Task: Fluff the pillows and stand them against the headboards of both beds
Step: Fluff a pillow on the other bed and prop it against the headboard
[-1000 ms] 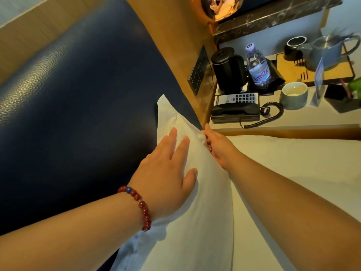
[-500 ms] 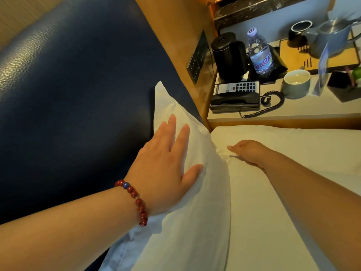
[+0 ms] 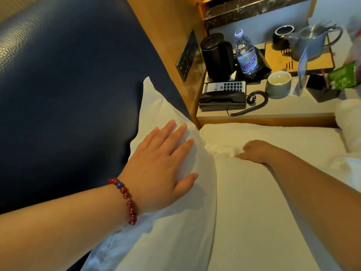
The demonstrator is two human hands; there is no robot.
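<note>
Centrally, the pillow [image 3: 156, 106] leans on the headboard [image 3: 68, 94] under the left hand [image 3: 160, 169], fingers [image 3: 180, 131] straight and spread; the right hand [image 3: 256, 151] rests on the bed [image 3: 254, 212], its finger state indiscernible.

Right hand [image 3: 256, 151] fingertips tucked from sight; grip unclear. Pillow [image 3: 175, 222] under left hand [image 3: 158, 173] runs off bottom edge. Green packet [image 3: 342, 77] far beyond right hand blurred, cut by frame edge.

I see a wooden wall panel [image 3: 166, 26] with a dark switch plate [image 3: 186, 57]. Beside it, the nightstand [image 3: 273, 111] carries a telephone [image 3: 222, 96], black kettle [image 3: 216, 57], water bottle [image 3: 246, 55] and cup [image 3: 279, 84].
</note>
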